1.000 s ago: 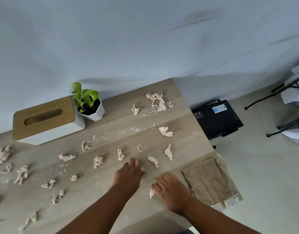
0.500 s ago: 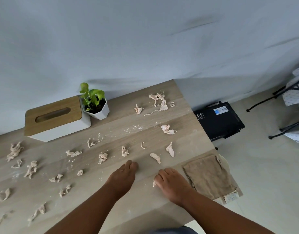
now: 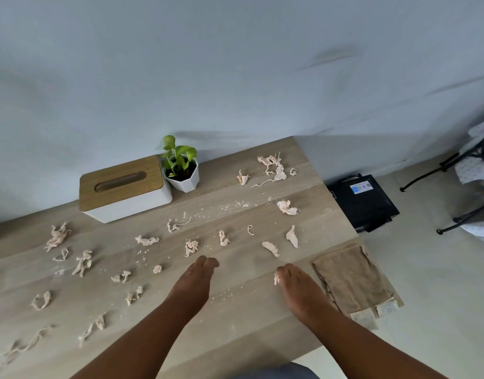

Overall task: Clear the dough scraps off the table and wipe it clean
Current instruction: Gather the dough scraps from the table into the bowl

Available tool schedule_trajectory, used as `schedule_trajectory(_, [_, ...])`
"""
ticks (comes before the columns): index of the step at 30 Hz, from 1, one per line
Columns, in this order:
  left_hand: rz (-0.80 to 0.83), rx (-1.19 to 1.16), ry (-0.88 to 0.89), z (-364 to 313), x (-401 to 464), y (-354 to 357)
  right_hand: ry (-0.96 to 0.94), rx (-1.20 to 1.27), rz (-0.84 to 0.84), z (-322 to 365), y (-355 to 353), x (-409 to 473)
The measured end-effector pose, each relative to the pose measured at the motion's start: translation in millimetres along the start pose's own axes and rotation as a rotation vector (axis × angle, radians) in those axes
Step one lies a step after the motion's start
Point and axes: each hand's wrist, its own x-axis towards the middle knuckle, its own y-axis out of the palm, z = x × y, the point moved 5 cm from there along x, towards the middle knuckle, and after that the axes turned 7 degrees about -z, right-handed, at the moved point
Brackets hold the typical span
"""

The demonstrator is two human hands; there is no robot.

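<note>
Wall (image 3: 235, 64): a plain pale blue-grey surface fills the upper half of the view, behind the counter.
Counter (image 3: 235, 318): a light wood-grain top runs from the left edge to a corner at the right, dusted with specks of flour.
Floor (image 3: 440, 310): pale, to the right of the counter; a flat black box (image 3: 364, 201) lies on it just beside the counter's right edge.
Tissue box (image 3: 124, 188): white with a wooden lid and an oval slot, at the back of the counter near the wall.
Cloth (image 3: 350, 280): a folded tan cloth lies flat at the counter's front right corner, just to the right of the right hand.
Plant (image 3: 180, 165): a small green plant in a white faceted pot, touching the right end of the tissue box.
Left hand (image 3: 193, 283): rests on the counter at centre front, fingers drawn together and curled under at the tips; I cannot tell whether it holds anything.
Right hand (image 3: 298, 285): lies knuckles up on the counter beside the cloth, fingers curled, pinching 1 small dough scrap (image 3: 276, 279) at their tips.
Dough scraps (image 3: 286, 207): more than 20 pale, torn pieces lie scattered across the counter, well apart from one another, from the far right corner to the front left edge.
</note>
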Motion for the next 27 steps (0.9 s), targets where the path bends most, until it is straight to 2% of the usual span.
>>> schedule_trajectory(4, [-0.017,0.011,0.006,9.9,-11.8,-11.6,0.090,-0.041,-0.030,16.9,-17.9,-11.5])
schedule_trajectory(7, [-0.035,0.020,0.032,21.5,-17.3,-19.6,0.143,-0.043,0.060,20.7,-3.6,-19.5])
schedule_trajectory(9, [-0.071,0.016,0.046,27.7,-18.4,-24.4,0.187,-0.014,0.031,20.6,2.0,-25.3])
schedule_trajectory(12, [-0.131,-0.007,-0.017,38.4,-19.0,-31.9,0.246,0.026,-0.030,28.5,4.9,-33.3])
schedule_trajectory(17, [-0.097,0.009,-0.136,44.5,-11.1,-35.1,0.319,0.109,-0.065,33.9,3.1,-37.7])
schedule_trajectory(21, [-0.095,0.048,-0.159,46.9,5.6,-35.0,0.345,0.117,-0.017,26.6,3.1,-28.8])
schedule_trajectory(25, [-0.068,0.110,-0.205,53.2,23.5,-29.5,0.319,0.127,-0.057,17.6,0.4,-11.7])
schedule_trajectory(27, [-0.068,0.166,-0.157,50.1,30.5,-27.0,0.293,0.123,-0.088,12.4,1.0,-0.3])
